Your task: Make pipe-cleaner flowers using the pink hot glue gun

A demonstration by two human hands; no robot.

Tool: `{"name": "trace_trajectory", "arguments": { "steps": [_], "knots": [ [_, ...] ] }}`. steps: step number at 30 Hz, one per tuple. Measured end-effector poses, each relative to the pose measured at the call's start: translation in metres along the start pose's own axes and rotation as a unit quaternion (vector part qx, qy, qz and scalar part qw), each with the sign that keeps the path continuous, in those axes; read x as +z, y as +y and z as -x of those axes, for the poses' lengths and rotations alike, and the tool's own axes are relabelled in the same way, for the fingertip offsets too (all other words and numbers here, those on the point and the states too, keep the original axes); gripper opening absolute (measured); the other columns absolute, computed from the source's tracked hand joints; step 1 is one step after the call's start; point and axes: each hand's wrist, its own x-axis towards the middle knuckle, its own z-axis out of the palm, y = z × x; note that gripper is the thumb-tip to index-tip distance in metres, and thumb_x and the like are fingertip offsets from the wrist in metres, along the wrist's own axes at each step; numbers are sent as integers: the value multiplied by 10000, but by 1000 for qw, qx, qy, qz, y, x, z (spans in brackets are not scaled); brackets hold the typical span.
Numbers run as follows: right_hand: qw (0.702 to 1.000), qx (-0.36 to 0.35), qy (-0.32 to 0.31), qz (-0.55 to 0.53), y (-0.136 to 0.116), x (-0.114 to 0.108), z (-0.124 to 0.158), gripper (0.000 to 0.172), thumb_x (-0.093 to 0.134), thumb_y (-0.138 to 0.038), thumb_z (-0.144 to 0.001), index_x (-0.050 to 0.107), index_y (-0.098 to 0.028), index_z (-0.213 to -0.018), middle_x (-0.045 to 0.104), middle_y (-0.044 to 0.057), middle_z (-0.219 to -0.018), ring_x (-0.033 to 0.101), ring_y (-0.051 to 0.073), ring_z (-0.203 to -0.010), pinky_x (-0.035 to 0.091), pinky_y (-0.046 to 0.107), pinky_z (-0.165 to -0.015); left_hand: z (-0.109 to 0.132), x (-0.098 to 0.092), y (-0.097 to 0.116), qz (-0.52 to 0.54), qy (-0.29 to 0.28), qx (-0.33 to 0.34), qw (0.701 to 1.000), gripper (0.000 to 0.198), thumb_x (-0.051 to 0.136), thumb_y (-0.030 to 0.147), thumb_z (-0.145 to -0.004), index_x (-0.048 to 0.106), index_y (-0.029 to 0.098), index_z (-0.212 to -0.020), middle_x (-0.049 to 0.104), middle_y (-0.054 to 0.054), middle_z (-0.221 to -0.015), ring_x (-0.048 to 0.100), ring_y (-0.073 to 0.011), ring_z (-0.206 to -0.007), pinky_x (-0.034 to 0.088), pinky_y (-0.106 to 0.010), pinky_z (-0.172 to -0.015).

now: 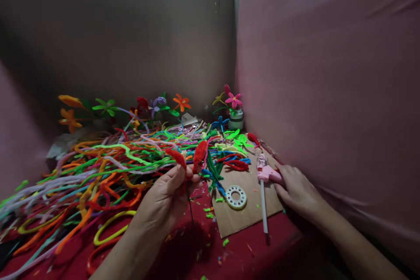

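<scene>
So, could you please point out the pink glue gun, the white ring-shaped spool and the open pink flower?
Pink glue gun (268,173): head view, on its pink body.
White ring-shaped spool (243,198): head view, right side of its ring.
Open pink flower (234,100): head view, where its petals meet.

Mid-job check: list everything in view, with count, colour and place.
Red petals: two visible, red, held near centre
Cardboard: one sheet, brown, centre right
Glue gun: one, pink, over the cardboard
Glue stick: one, whitish, in glue gun's rear
Ring-shaped spool: one, whitish, on the cardboard
Pipe cleaners: uncountable, mixed colours, heaped left
Looped pieces: several, red, green, blue, cardboard's far end
Fuzzy flowers: several, mixed colours, at the back
Jar: one, pale with dark band, back right
Scraps: many, mostly green, front centre
Table cover: one, red, underneath
Walls: two or more, grey and pink, around
Left hand: one, bare, pinching the red petals
Right hand: one, bare, on glue gun handle
</scene>
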Motion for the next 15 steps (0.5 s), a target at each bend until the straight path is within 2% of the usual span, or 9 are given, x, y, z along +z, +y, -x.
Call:
{"name": "trace_trajectory", "arguments": {
  "steps": [2,6,9,11,15],
  "knots": [
    [1000,1,1,15,-1,6,3,271,440,-176,-781,554,-90,-1011,592,135,-888,532,255,-820,441,379,-735,-1,1,-1,2,8,3,1000,164,775,174,-573,658,102,-663,644,-31,-664,609,-118,-607,538,-207,-613],
    [997,-26,69,-18,-8,13,5,316,439,-190,-771,539,-88,-1053,575,130,-891,542,264,-853,454,375,-736,-1,0,-2,6,6,2,1000,134,754,166,-605,653,96,-659,640,-30,-677,603,-109,-600,538,-206,-597],
    [984,-65,143,-83,-12,9,6,397,458,-250,-785,495,-110,-1155,563,131,-963,557,248,-866,467,355,-734,-2,-3,-3,23,-5,4,1000,118,736,166,-631,655,95,-679,631,-21,-677,604,-106,-611,537,-210,-603],
    [974,-74,169,-130,-17,1,5,413,481,-272,-786,497,-158,-1183,562,112,-979,572,222,-829,476,330,-701,-3,-5,-4,38,-16,9,999,115,727,170,-645,656,88,-681,628,-24,-671,605,-111,-614,537,-220,-609],
    [939,-56,135,-310,-42,-19,-3,388,562,-302,-758,572,-220,-1137,587,85,-1021,579,214,-875,482,302,-695,-3,-6,-3,68,-34,16,997,113,729,165,-645,658,82,-676,627,-33,-651,611,-127,-622,537,-237,-611]
  ]
}}
